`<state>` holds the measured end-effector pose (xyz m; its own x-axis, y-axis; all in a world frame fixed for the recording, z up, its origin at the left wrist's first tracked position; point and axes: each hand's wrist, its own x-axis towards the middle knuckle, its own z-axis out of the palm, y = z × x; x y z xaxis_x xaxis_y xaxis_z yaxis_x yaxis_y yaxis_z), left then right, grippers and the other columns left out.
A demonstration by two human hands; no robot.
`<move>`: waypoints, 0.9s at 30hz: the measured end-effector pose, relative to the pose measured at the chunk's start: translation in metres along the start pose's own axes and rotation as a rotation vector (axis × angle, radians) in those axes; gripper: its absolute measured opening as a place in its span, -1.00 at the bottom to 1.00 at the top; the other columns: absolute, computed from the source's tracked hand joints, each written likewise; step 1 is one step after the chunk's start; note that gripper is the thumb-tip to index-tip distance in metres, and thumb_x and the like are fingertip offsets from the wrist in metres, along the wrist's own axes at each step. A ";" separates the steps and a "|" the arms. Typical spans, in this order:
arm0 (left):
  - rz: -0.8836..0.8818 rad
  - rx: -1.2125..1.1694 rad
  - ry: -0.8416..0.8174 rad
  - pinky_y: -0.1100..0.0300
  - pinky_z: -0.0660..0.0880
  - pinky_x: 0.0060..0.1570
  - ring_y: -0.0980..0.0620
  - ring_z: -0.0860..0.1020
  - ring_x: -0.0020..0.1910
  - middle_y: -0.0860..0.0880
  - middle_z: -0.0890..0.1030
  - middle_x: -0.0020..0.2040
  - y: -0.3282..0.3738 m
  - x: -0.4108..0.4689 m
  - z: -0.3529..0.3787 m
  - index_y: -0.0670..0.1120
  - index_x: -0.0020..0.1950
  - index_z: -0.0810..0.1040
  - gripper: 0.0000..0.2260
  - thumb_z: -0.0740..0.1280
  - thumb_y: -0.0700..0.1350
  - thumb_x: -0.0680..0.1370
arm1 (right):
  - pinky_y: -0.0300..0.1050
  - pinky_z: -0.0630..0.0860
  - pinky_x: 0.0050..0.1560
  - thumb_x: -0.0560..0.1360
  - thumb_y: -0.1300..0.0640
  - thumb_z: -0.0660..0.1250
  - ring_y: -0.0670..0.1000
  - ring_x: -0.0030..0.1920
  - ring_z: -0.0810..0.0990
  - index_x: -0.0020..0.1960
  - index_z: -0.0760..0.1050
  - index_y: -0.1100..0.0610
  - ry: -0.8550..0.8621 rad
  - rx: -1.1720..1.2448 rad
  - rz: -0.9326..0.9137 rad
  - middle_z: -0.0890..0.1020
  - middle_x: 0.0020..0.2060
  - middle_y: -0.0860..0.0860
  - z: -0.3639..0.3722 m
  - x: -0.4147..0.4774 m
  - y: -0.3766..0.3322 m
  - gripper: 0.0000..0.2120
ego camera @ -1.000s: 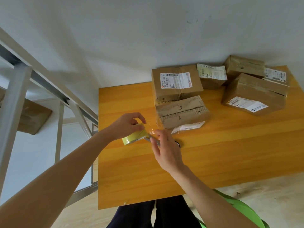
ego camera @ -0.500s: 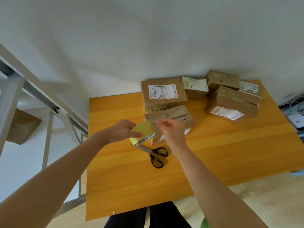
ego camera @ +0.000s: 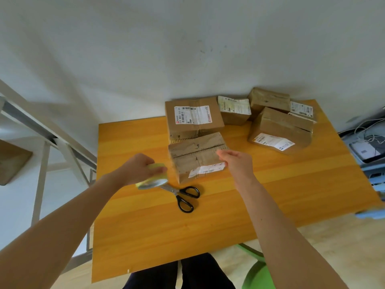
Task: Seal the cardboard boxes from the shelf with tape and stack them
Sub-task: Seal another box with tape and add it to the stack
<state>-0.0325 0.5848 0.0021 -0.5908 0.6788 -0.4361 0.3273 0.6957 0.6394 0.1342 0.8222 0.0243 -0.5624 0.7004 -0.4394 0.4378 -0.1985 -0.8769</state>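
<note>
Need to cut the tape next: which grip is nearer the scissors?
Left. The left grip, holding the tape roll, is right over the scissors' blade tips; the right grip is farther, over the near box.

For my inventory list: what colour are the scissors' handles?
The scissors have black handles, seen best in the head view.

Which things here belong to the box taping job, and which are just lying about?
Job in hand:
- tape roll, gripped by the left hand
- nearest box
- other boxes behind it
- scissors on the table

Lying about:
- grey device with cables at the right edge
- green chair
</note>
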 end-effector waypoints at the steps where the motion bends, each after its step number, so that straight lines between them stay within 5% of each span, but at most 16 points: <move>1: -0.036 0.011 0.033 0.19 0.12 -0.46 0.08 0.19 -0.54 0.06 0.21 -0.55 -0.006 -0.002 -0.002 -0.08 -0.50 0.29 -0.49 0.40 0.19 0.44 | -0.35 0.38 -0.21 0.47 0.12 0.47 -0.20 -0.17 0.58 -0.20 0.62 0.01 0.029 -0.005 -0.001 0.66 -0.30 -0.15 -0.007 0.004 0.000 -0.92; 7: -0.079 -0.088 0.119 0.21 0.11 -0.51 0.10 0.18 -0.58 0.09 0.21 -0.59 -0.011 -0.001 0.004 -0.06 -0.54 0.28 -0.48 0.43 0.20 0.41 | -0.38 0.37 -0.24 0.48 0.08 0.46 -0.24 -0.15 0.56 -0.17 0.63 -0.07 0.049 -0.192 -0.089 0.64 -0.24 -0.21 -0.024 0.027 -0.001 -0.92; 15: -0.153 -0.063 0.181 0.20 0.14 -0.50 0.09 0.23 -0.61 0.08 0.26 -0.63 -0.017 0.003 0.008 -0.05 -0.58 0.34 -0.49 0.44 0.16 0.44 | -0.45 0.35 -0.23 0.51 0.12 0.43 -0.09 -0.10 0.59 0.03 0.69 0.19 0.050 -0.475 -0.276 0.71 -0.04 0.05 -0.008 0.045 0.007 -0.82; 27: -0.147 -0.075 0.146 0.18 0.17 -0.50 0.06 0.26 -0.56 0.02 0.33 -0.57 -0.020 0.006 0.006 -0.10 -0.53 0.39 -0.51 0.44 0.16 0.42 | -0.22 0.42 -0.16 0.55 0.10 0.37 0.03 -0.04 0.59 0.07 0.67 0.18 0.099 -0.739 -0.446 0.68 -0.05 0.09 -0.005 0.041 0.017 -0.81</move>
<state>-0.0381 0.5763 -0.0170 -0.7305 0.5259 -0.4356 0.1771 0.7619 0.6230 0.1217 0.8506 -0.0073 -0.7416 0.6698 -0.0357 0.5534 0.5809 -0.5970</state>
